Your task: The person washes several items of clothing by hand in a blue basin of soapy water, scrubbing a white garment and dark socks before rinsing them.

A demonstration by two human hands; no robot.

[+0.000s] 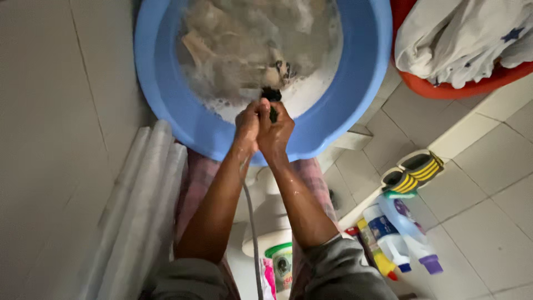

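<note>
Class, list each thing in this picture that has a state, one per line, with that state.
Round blue plastic basin: holds sudsy water and soaking laundry.
Small dark cloth: wet, squeezed between both hands.
Left hand: closed on the cloth.
Right hand: closed on the cloth.
Red plastic basin: piled with pale laundry.

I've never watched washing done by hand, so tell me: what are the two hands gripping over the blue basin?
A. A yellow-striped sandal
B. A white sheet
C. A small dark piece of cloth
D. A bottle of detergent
C: the left hand and right hand are pressed together around a small dark piece of cloth above the soapy water of the blue basin.
</note>
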